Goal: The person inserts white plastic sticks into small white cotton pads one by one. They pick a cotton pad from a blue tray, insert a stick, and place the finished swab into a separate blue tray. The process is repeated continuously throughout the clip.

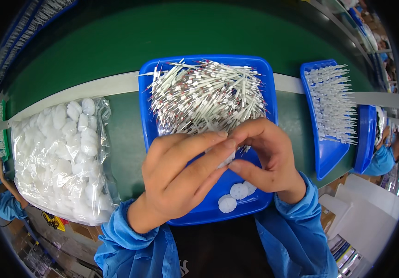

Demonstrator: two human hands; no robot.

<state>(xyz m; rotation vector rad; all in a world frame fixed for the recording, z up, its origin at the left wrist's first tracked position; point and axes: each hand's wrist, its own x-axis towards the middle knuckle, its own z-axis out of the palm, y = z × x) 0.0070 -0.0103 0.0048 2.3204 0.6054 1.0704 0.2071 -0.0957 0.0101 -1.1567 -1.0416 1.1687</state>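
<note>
Over the front of a blue tray (273, 92), my two hands meet with fingertips bent together. A small white disc (227, 160) shows partly between them. My left hand (178, 173) is closed on it, its fingers covering most of the piece. From the other side, my right hand (271, 157) pinches at it with thumb and index finger; whether a stick is also held is hidden. Behind my hands, a heap of thin white sticks with dark and reddish tips (208, 95) fills the far part of the tray. Several loose white discs (227, 204) lie near the tray's front right.
A clear plastic bag of white discs (60, 162) lies to the left. At the right, a blue tray (331, 157) bears rows of white sticks (333, 102), with another blue tray (364, 139) beside it. Co-workers' blue sleeves (10, 206) show at both sides of the green table (162, 32).
</note>
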